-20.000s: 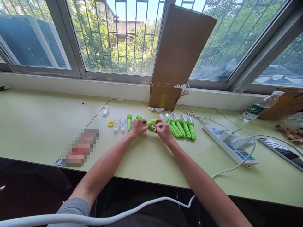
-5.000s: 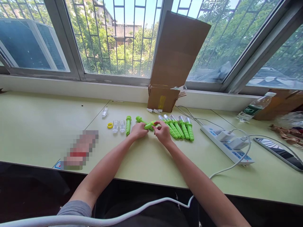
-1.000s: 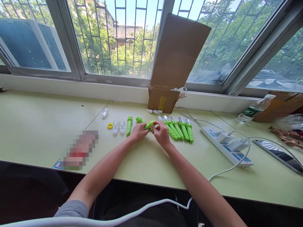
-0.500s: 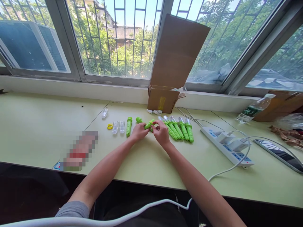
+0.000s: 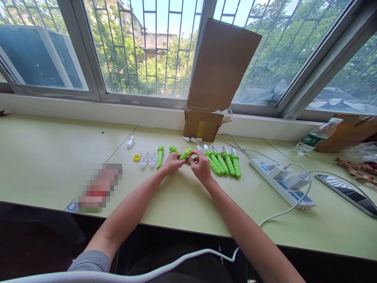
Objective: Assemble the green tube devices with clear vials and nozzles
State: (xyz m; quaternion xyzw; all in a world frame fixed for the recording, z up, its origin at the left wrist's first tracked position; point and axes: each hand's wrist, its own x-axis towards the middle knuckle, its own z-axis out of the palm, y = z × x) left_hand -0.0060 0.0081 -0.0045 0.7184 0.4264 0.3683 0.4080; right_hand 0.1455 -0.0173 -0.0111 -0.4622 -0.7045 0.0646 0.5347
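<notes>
In the head view, my left hand (image 5: 172, 162) is closed round a green ridged plastic handle (image 5: 185, 154), which is tilted with its wider end up to the right. The fingers of my right hand (image 5: 201, 164) are closed at that wider end; just what they pinch is hidden. Left of my hands lies another green handle (image 5: 160, 156) with no clear top. Behind my left hand, the threaded end of a further green handle (image 5: 173, 149) shows. To the right are several green handles with clear tops (image 5: 235, 162). Clear ribbed caps (image 5: 143, 158) stand at the left beside a yellow ring (image 5: 136, 157).
A cardboard box (image 5: 200, 124) with its flap raised stands against the window, small white parts (image 5: 191, 139) before it. At the right are a power strip (image 5: 282, 184) with cables, a phone (image 5: 347, 193) and a plastic bottle (image 5: 318, 135). A clear piece (image 5: 130, 140) lies far left.
The handle between my hands has turned a little, and the yellow seen at its upper end before shows less now. Both hands stay in nearly the same place.
</notes>
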